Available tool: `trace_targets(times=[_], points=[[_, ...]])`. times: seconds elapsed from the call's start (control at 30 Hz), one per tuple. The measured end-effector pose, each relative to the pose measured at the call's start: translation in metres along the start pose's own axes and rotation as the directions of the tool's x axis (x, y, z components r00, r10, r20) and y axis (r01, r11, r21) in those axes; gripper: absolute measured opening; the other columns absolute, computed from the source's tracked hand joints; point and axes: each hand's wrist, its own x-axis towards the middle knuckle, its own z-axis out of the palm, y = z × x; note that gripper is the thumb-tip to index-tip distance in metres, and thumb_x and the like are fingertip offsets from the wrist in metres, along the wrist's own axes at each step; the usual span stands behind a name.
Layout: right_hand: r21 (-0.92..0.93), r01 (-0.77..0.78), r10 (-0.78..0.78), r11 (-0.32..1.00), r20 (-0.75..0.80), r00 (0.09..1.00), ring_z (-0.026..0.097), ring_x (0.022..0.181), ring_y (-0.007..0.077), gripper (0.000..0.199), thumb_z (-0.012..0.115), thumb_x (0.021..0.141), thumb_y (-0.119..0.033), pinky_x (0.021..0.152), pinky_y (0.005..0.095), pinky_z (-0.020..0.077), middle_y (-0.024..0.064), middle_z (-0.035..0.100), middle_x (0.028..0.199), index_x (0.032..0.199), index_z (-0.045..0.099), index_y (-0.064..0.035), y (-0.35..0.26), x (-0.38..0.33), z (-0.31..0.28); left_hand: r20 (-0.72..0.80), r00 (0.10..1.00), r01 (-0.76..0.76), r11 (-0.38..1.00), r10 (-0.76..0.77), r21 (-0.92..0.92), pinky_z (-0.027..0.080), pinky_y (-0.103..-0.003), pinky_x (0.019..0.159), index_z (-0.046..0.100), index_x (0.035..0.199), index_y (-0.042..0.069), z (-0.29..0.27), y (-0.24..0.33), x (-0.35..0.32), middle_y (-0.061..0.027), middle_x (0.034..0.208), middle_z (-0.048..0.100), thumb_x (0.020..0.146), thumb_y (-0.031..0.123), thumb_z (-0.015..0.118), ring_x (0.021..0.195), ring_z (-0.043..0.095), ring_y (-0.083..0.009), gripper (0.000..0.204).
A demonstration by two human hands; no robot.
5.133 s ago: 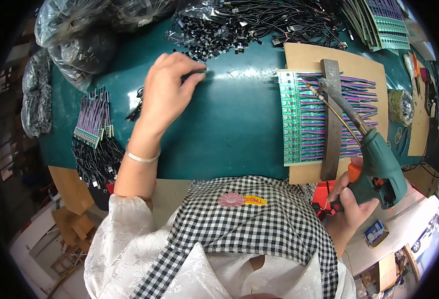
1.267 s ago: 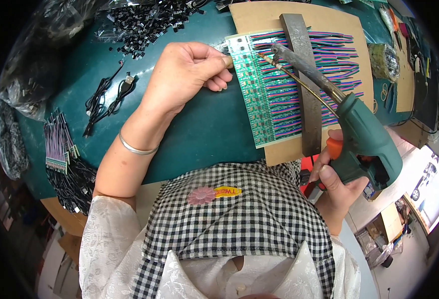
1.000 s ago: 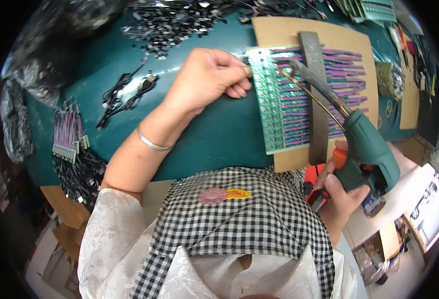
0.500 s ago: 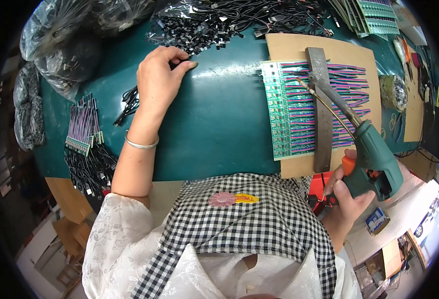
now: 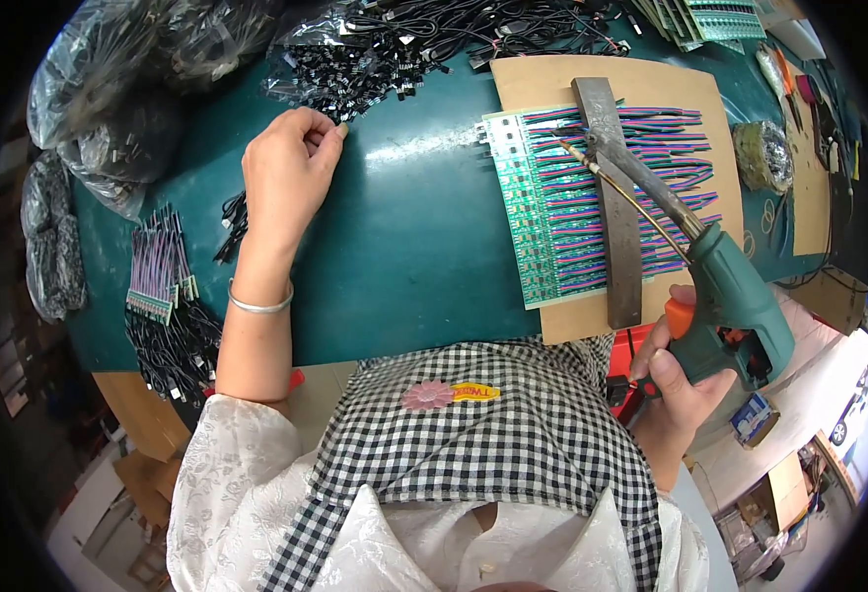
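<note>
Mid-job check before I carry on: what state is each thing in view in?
Left hand, fingertips close together by the plugs; grip unclear
Right hand, wrapped around the soldering gun
Soldering gun, held, tip toward the circuit boards; hot or cold unclear
Circuit boards, lying in a row, wires attached
Metal bar, lying across the wires
Cardboard, under the boards
Plugs, loosely heaped
Plastic bags, bulging; tied or open unclear

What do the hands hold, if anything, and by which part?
The right hand holds the green soldering gun by its handle, near the trigger; left hand: cannot be told.
</note>
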Motion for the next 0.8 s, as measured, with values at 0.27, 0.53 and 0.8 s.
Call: trace_targets(times=[0.27, 0.53, 0.8], points=[[0.088, -0.025, 0.02, 0.996, 0.049, 0.999, 0.049, 0.044, 0.0142, 0.058, 0.07, 0.068, -0.013, 0.041, 0.0224, 0.0397, 0.0097, 0.052, 0.061, 0.113, 0.04, 0.009, 0.0, 0.003, 0.02, 0.216, 0.938, -0.048, 0.718, 0.272, -0.694, 0.048, -0.021, 0.06, 0.065, 0.091, 0.001, -0.005, 0.069, -0.035, -0.0067, 0.079, 0.062, 0.077, 0.0, 0.061, 0.065, 0.059, -0.0133, 0.015], [0.229, -0.071, 0.005, 0.971, 0.277, 0.961, 0.059, 0.073, 0.0192, 0.057, 0.065, 0.072, 0.005, 0.062, 0.0272, 0.0502, 0.0202, 0.054, 0.101, 0.121, 0.035, 0.0093, -0.004, 0.006, 0.044, -0.157, 0.723, -0.474, 0.317, 0.673, -0.822, 0.048, -0.03, 0.063, 0.063, 0.087, 0.005, -0.002, 0.124, -0.066, -0.0079, 0.087, 0.064, 0.073, 0.004, 0.064, 0.074, 0.06, -0.0225, 0.015], [0.375, -0.041, -0.108, 0.926, 0.368, 0.923, 0.058, 0.074, 0.0169, 0.058, 0.064, 0.073, 0.006, 0.067, 0.028, 0.0486, 0.0151, 0.056, 0.091, 0.122, 0.033, 0.0052, -0.004, 0.011, 0.038, -0.273, 0.782, -0.52, 0.344, 0.561, -0.782, 0.045, -0.028, 0.062, 0.064, 0.081, 0.004, 0.01, 0.134, -0.069, -0.0061, 0.084, 0.059, 0.06, 0.002, 0.068, 0.069, 0.053, -0.0198, 0.022]])
